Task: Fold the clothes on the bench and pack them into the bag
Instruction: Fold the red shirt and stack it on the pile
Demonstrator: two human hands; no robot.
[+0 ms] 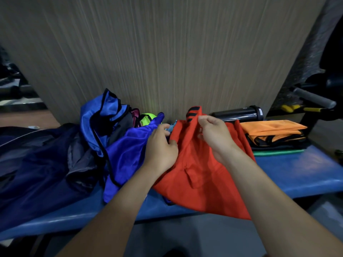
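Note:
A red garment (202,175) with black stripes at its top lies on the blue bench (300,169) and hangs over the front edge. My right hand (213,136) pinches its upper edge near the stripes. My left hand (160,147) grips its left edge. Left of it lies a heap of blue garments (122,145) with black trim, with a neon yellow piece (146,118) behind. A dark navy bag (37,164) sits at the bench's left end. At the right stands a folded stack with an orange garment (272,129) on top.
A black cylinder-shaped bottle (239,113) lies against the wood-grain wall behind the red garment. Gym equipment with a grey padded handle (313,97) stands at the far right. The floor is grey below the bench.

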